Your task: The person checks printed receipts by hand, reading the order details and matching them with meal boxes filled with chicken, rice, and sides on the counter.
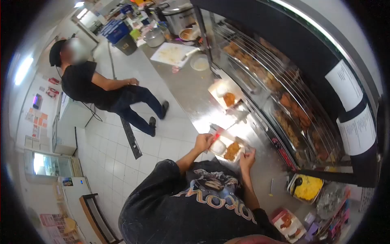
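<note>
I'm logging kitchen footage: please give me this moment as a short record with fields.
Left hand: grips the left side of an open, pale rectangular food box
Right hand: grips its right side
Box contents: rounded white mound, orange-brown food
Second box: similar, pale, open, on grey metal counter
At right: yellow food in rectangular tray
Co-worker: dark-clothed, standing at left

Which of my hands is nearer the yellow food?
Right. Your right hand holds the open food box on the side toward the yellow food; your left hand is at the opposite side, farther away.
</note>
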Available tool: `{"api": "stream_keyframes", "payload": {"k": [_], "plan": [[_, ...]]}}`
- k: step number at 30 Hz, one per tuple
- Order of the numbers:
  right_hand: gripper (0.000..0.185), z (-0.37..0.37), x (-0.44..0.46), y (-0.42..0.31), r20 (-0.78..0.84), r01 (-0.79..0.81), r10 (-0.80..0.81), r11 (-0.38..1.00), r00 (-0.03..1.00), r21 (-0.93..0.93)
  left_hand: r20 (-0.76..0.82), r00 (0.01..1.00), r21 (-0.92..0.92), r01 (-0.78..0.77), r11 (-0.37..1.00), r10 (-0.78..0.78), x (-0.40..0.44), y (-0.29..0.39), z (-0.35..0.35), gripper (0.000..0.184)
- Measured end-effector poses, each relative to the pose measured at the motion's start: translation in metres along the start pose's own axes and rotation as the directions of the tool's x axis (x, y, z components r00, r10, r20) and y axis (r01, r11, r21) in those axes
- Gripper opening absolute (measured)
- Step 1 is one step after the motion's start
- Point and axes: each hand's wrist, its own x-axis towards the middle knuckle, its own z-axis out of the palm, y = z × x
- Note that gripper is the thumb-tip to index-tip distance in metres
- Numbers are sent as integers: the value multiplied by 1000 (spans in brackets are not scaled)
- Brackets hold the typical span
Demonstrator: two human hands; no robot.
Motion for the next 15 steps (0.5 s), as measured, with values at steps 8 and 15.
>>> {"api": "stream_keyframes", "payload": {"k": [8,15], "plan": [[43,0,11,-2,-179,-117,147,979,973,167,-168,867,217,-433,875,470,48,11,29,10],[58,-93,13,-28,208,44,49,906,977,-420,144,954,-88,-254,963,264,90,4,7,28]]}}
